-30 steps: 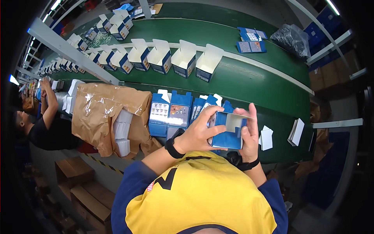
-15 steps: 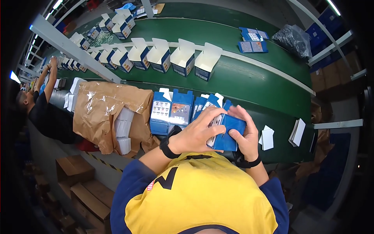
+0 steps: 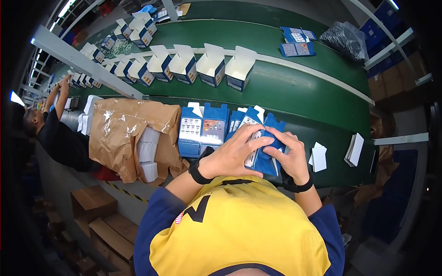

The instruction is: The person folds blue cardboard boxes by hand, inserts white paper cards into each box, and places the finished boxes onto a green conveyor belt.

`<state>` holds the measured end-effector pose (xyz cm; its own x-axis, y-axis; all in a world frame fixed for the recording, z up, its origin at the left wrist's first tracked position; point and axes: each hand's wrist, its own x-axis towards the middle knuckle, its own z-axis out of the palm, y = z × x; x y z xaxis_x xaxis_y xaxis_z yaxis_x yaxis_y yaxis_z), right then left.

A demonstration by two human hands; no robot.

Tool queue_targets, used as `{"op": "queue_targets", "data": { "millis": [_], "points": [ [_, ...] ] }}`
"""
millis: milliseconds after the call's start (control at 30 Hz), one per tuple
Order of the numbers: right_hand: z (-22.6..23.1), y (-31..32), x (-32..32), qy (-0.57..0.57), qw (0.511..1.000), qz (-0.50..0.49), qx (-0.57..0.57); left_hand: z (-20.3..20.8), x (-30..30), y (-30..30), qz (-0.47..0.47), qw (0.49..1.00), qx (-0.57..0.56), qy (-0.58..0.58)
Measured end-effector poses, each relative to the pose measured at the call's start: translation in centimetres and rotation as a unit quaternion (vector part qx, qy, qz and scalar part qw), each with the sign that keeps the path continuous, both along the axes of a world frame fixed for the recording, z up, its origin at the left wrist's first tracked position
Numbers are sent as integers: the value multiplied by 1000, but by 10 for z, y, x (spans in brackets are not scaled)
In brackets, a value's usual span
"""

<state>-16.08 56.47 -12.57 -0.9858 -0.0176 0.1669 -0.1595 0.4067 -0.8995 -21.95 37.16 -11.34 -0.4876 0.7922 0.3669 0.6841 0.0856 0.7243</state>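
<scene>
Close to my chest, I hold a small blue printed carton (image 3: 265, 164) between both hands. My left hand (image 3: 231, 152) grips its left side, with the fingers bent over the upper edge. My right hand (image 3: 291, 156) is closed on the right side, its thumb and fingers pressing at the blue flaps near the top. The hands cover much of the carton, so its far side is hidden. Just beyond and to the left lie flattened blue cartons (image 3: 190, 133) in a pile on the green work surface.
Open blue-and-white boxes (image 3: 211, 69) stand in a row on the green conveyor (image 3: 294, 82). A brown paper bag (image 3: 117, 126) of white folded pieces sits left. White cards (image 3: 318, 157) lie right. A grey post (image 3: 87, 60) rises at left, near another person (image 3: 60, 133).
My right hand's fingers have moved from the carton's right side onto its upper flaps. The carton's blue top has changed shape. The row of open boxes appears slightly further left.
</scene>
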Motion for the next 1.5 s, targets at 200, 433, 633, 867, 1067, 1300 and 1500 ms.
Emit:
{"op": "queue_targets", "data": {
  "millis": [200, 433, 633, 867, 1067, 1300, 1500],
  "points": [
    [1, 2, 3, 6, 1000, 1, 27, 4, 1, 2, -17, 1000, 13, -1],
    [1, 1, 14, -68, 961, 19, -268, 1, 16, 11, -10, 996, 57, -66],
    [9, 13, 10, -47, 935, 16, -350, -2, 17, 20, 19, 998, 31, -60],
    [9, 13, 13, -86, 940, 102, -313, 10, 18, 10, 35, 989, 16, -140],
    [-2, -13, 12, 58, 890, -115, -437, -5, 22, 39, 48, 991, 83, -91],
    [2, -13, 5, 110, 902, -33, -417, -2, 35, 29, 58, 973, 140, -172],
    [5, 0, 0, -12, 922, -68, -382, -20, 18, 32, -28, 989, 141, 33]
  ]
}}
